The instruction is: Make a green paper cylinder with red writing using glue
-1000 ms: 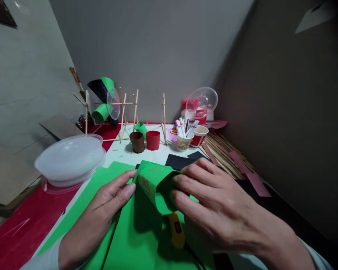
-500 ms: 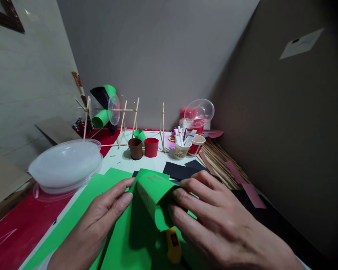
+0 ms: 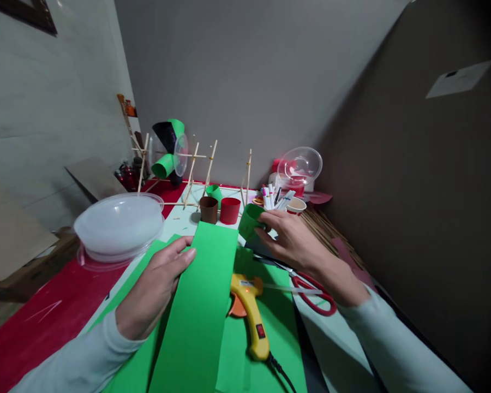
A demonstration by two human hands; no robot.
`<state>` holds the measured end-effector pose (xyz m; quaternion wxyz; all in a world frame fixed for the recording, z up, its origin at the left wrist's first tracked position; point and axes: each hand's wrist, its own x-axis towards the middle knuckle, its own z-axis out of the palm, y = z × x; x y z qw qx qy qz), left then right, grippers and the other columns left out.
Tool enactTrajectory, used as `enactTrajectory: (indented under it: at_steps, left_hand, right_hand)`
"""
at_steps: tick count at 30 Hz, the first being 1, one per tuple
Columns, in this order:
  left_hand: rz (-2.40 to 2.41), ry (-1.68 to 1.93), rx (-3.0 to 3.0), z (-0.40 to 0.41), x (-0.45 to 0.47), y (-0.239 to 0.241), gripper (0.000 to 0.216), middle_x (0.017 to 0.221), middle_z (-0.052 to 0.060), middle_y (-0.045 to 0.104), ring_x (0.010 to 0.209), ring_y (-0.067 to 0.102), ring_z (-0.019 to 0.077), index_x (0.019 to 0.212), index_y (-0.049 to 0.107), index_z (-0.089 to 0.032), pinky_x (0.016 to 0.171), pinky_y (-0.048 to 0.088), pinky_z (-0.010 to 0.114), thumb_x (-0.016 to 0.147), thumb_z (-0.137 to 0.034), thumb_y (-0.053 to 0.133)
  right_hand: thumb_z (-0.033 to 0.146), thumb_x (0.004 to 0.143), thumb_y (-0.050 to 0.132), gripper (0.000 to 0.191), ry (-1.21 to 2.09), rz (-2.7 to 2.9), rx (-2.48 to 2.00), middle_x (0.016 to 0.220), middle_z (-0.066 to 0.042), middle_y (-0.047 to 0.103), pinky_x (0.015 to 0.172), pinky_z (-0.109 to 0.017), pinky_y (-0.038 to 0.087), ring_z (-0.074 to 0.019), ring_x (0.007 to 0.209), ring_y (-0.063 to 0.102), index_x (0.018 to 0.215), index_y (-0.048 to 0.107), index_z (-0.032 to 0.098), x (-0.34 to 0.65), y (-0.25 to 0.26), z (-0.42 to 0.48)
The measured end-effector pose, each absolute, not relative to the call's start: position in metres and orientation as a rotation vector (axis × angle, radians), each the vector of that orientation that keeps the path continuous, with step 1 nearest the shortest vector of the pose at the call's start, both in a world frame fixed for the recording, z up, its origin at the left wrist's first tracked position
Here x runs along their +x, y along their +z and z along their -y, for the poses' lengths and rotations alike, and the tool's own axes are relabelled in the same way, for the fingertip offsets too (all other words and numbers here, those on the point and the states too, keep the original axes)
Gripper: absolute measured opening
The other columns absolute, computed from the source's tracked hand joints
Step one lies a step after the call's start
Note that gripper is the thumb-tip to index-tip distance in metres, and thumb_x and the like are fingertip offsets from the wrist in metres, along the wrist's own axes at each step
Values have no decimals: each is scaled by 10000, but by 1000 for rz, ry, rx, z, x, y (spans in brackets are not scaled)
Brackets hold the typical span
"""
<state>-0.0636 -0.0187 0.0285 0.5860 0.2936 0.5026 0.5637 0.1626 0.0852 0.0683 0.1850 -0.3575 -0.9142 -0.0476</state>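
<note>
My left hand (image 3: 155, 286) lies flat with fingers stretched out on the left edge of a long green paper strip (image 3: 200, 305). My right hand (image 3: 288, 240) is further back, its fingers closed round a small green paper cup (image 3: 249, 221). A yellow glue gun (image 3: 251, 314) lies on green sheets between my arms, nozzle pointing left. Red-handled scissors (image 3: 313, 292) lie beside my right wrist.
A brown paper cup (image 3: 208, 209) and a red paper cup (image 3: 229, 210) stand behind the strip. Stacked clear plastic bowls (image 3: 120, 224) sit at left. A stick frame (image 3: 207, 169), a cup of markers (image 3: 276, 199) and bamboo sticks (image 3: 321, 224) fill the back.
The rolled green paper left the strip: my right hand moved back and up with it as a small cup. The strip now lies flat, and the glue gun and scissors are uncovered.
</note>
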Motion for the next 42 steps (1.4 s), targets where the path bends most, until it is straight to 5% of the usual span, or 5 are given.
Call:
enactTrajectory:
  at_steps: [14, 21, 25, 31, 42]
  left_hand:
    - [-1081, 1351, 825, 18, -62, 24, 364, 910, 11, 746, 829, 686, 206, 1043, 667, -207, 792, 536, 309, 771, -407, 804]
    - [-1185, 1406, 986, 26, -54, 24, 232, 659, -79, 561, 527, 484, 118, 939, 611, -260, 545, 414, 249, 830, -419, 740]
    - [-1257, 1316, 919, 27, -53, 25, 396, 883, -8, 739, 869, 696, 250, 990, 678, -273, 702, 521, 292, 662, -376, 875]
    - [-1358, 1243, 815, 26, -56, 15, 546, 1411, 84, 663, 1404, 489, 387, 1093, 741, -280, 1118, 429, 444, 598, -424, 922]
    - [-1044, 1142, 808, 25, -54, 24, 241, 885, 52, 802, 806, 742, 247, 907, 766, -189, 697, 567, 312, 701, -294, 834]
  right_hand:
    - [321, 1025, 483, 225, 191, 2347, -1089, 1016, -116, 698, 732, -312, 478, -192, 796, 640, 1118, 592, 148, 152, 51, -73]
    - [488, 893, 669, 324, 1311, 1917, -965, 714, 1, 612, 537, -248, 444, -132, 588, 539, 942, 605, 174, 130, 34, -8]
    - [469, 889, 674, 304, 1352, 1774, -899, 712, 27, 547, 500, -228, 417, -109, 566, 477, 989, 632, 185, 129, 24, -9]
    - [434, 881, 691, 253, 1348, 1668, -878, 759, 26, 556, 517, -220, 406, -101, 596, 459, 935, 621, 197, 133, 21, -15]
    - [391, 987, 567, 205, 1229, 1820, -851, 852, -1, 611, 691, -253, 469, -148, 756, 540, 993, 652, 204, 133, 20, -9]
